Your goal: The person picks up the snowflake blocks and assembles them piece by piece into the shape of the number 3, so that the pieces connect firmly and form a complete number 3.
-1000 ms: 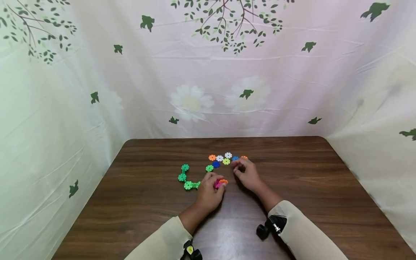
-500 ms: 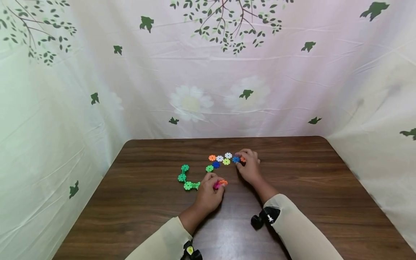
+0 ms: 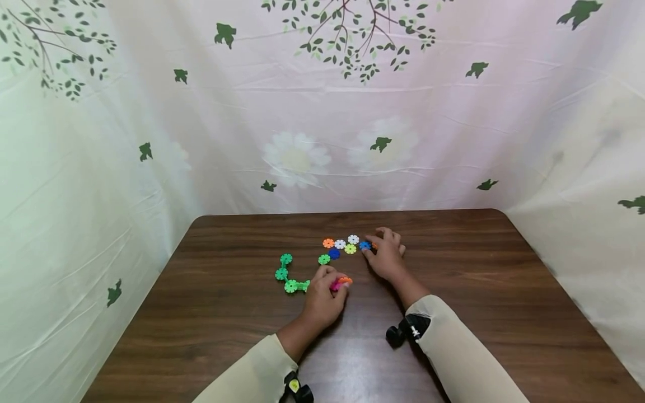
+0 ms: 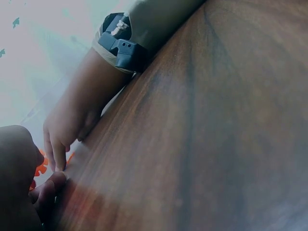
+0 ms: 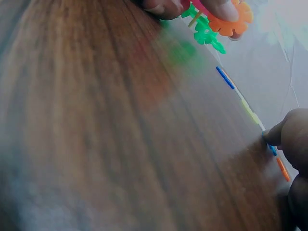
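Note:
In the head view my left hand (image 3: 325,296) pinches the orange flower-shaped linking disc (image 3: 345,281) beside a pink disc (image 3: 335,285). A curved chain of linked green discs (image 3: 290,286) runs out from under the same hand to the left; the hand hides where it joins. My right hand (image 3: 390,257) has thumb and forefinger at opposite edges of a flat blue disc (image 3: 365,245). Just under its fingers an orange disc (image 3: 374,245) is partly covered. From the right wrist, the thumb (image 5: 273,135) touches the blue disc, which lies flat on the table.
Loose discs lie left of my right hand: white (image 3: 353,239), yellow-green (image 3: 350,249), dark blue (image 3: 334,253), orange (image 3: 328,243) and green (image 3: 324,259). They rest on a brown wooden table (image 3: 227,319). A pale printed curtain (image 3: 322,112) hangs behind the table and along both sides.
My right hand has moved forward from in front of the loose discs to the blue disc, its thumb and forefinger now at that disc's edges. The left hand has stayed in place.

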{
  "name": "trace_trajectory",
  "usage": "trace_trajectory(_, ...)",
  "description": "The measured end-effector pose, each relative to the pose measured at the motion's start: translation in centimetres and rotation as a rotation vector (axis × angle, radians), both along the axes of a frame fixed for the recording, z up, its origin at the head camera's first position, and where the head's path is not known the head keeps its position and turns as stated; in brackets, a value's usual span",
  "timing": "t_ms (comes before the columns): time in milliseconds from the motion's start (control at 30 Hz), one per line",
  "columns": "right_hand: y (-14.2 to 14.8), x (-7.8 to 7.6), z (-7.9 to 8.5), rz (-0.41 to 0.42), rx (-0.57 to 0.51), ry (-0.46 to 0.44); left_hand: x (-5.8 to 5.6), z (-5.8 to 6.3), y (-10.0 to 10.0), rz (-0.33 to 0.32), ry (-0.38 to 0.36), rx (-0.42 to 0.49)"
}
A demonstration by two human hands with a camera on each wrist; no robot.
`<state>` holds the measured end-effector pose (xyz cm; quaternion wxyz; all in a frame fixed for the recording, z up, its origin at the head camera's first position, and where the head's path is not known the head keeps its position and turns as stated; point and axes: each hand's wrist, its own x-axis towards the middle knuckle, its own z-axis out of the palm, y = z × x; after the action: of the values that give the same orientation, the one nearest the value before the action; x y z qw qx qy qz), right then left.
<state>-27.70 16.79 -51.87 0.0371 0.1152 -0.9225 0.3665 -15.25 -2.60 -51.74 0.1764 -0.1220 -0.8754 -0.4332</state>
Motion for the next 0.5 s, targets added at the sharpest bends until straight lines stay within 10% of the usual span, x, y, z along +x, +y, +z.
trace_trajectory(500,-0.09,0.03,-0.2,-0.024,-0.075,0.006,0.05,0.07,-0.19,-0.021,-0.016,0.008)
